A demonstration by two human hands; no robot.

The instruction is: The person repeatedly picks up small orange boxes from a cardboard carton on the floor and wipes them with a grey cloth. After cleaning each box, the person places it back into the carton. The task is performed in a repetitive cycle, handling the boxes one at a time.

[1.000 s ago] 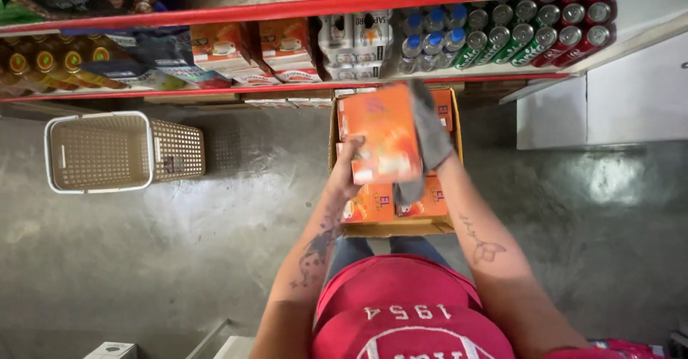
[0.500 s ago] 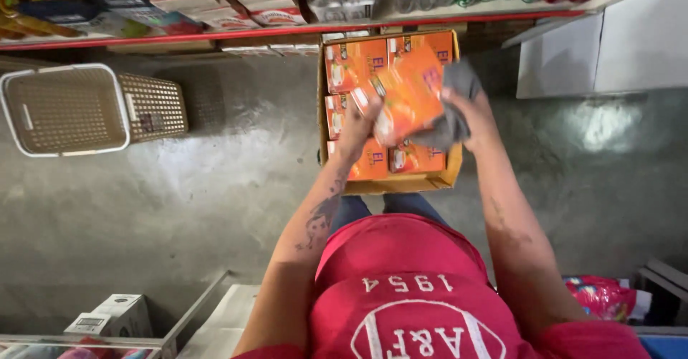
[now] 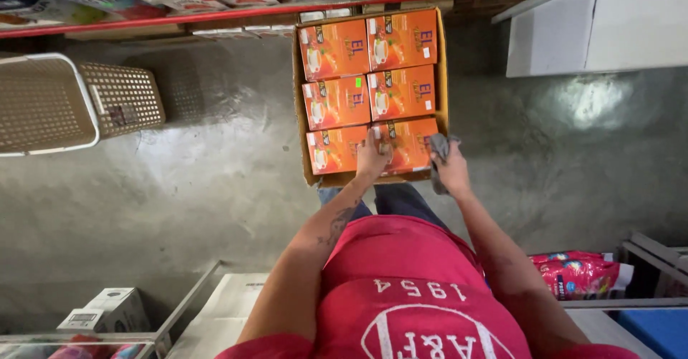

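Note:
An open cardboard carton (image 3: 304, 155) stands on the concrete floor and holds several orange boxes laid flat in two columns. My left hand (image 3: 371, 160) grips the near-right orange box (image 3: 410, 144) at its left edge, where it lies in the carton's near right corner. My right hand (image 3: 453, 174) is at the same box's right edge, fingers closed around a crumpled grey cloth (image 3: 438, 146). My red shirt fills the bottom of the view.
A red-edged shelf (image 3: 179, 16) of packaged goods runs along the top. Two beige plastic baskets (image 3: 72, 101) sit on the floor at left. There is a white cabinet (image 3: 609, 29) top right, small boxes (image 3: 107, 309) bottom left and a pink bag (image 3: 580, 273) bottom right.
The orange box, held up in both hands a second ago, has come down into the carton's near right corner. The view has tilted down, and the shelves have slid toward the top.

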